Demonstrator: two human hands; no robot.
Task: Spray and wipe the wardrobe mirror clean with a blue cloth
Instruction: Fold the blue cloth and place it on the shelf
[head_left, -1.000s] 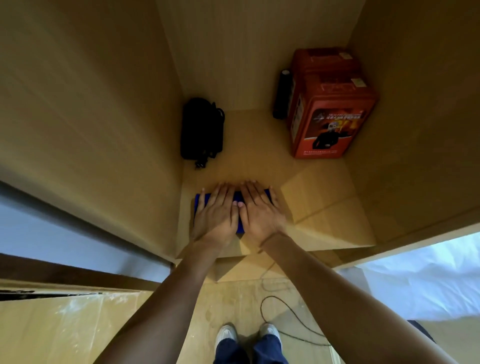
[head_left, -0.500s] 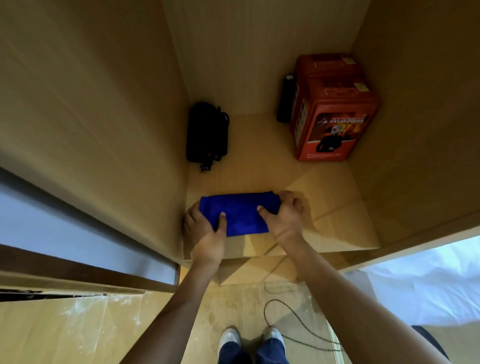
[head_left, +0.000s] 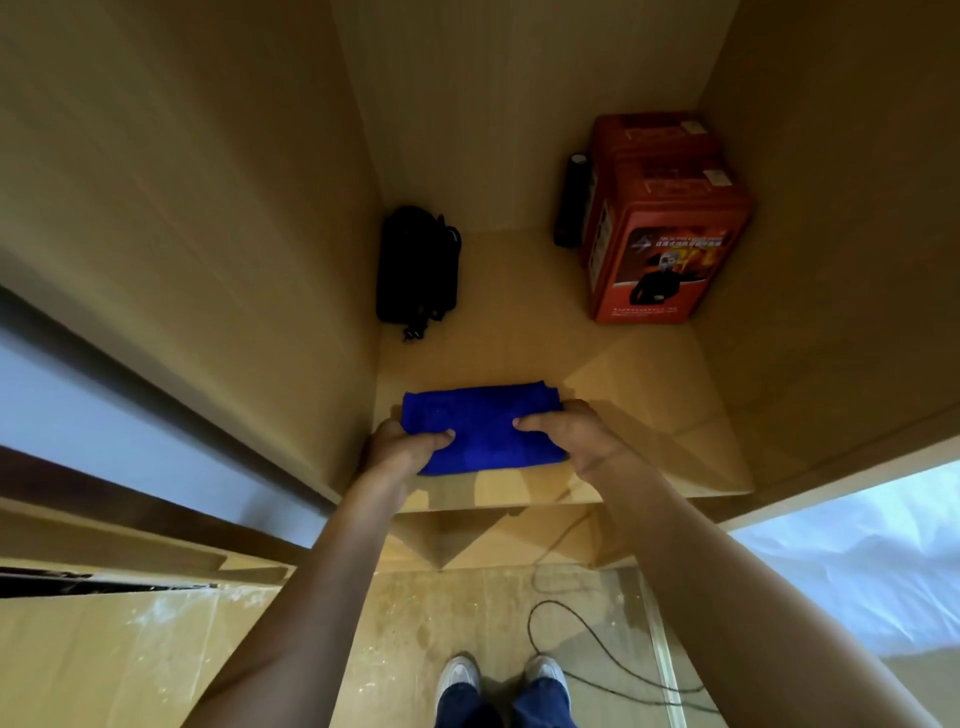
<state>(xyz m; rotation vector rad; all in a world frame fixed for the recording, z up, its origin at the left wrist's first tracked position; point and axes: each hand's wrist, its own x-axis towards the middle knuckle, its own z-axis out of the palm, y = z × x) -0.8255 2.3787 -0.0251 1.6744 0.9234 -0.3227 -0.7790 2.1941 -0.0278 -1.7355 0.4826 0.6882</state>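
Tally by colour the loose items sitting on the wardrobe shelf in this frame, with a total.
Blue: 1, the blue cloth, pinched by the left hand and right hand
Black: 2, the black pouch and black cylinder
Red: 2, the stacked red boxes
Total: 5

Blue cloth (head_left: 485, 428): you have it folded into a flat rectangle, lying at 6 o'clock on the wardrobe shelf (head_left: 524, 338), near its front edge.
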